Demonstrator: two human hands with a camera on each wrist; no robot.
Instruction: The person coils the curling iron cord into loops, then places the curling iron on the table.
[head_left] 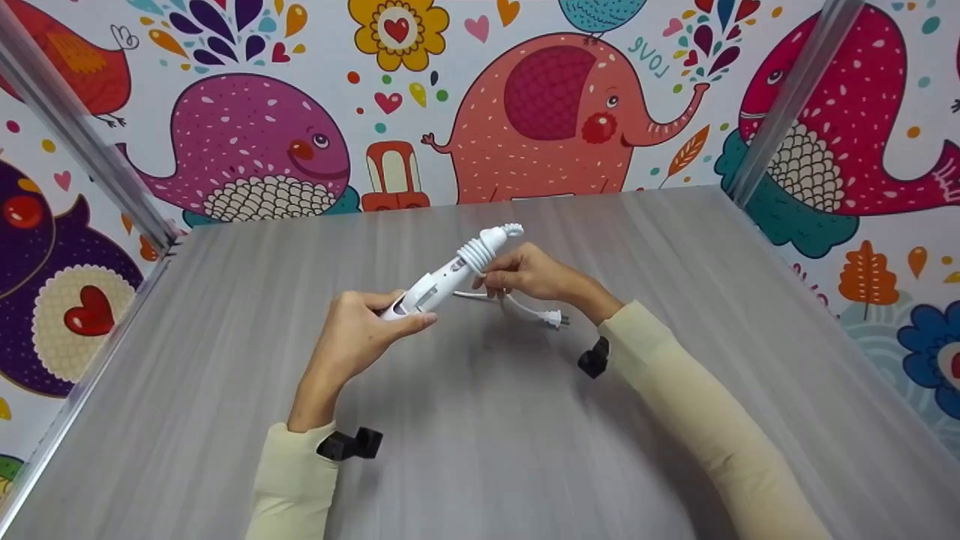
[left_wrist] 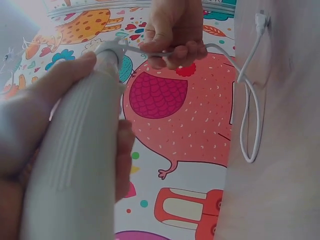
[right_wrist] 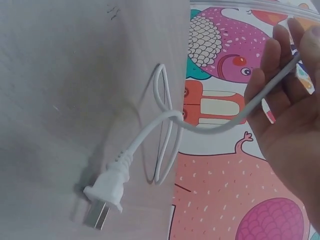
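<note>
My left hand (head_left: 356,330) grips the lower end of a white hair iron (head_left: 439,289), held tilted above the table with its far end up and to the right. Several turns of white power cord (head_left: 475,256) wrap round that far end. Just right of it, my right hand (head_left: 531,274) holds the cord between thumb and fingers. In the left wrist view the iron's ribbed body (left_wrist: 75,145) fills the front, and a stretch of cord runs from it to the right hand. Beyond that hand the cord (right_wrist: 210,130) hangs in a loose loop, ending in a two-pin plug (right_wrist: 107,186).
A grey wood-grain table (head_left: 450,450) lies under both hands. Behind it stands a wall panel with cartoon animals (head_left: 547,165), and metal posts (head_left: 795,105) rise at the back corners. Black camera mounts (head_left: 352,444) sit at both wrists.
</note>
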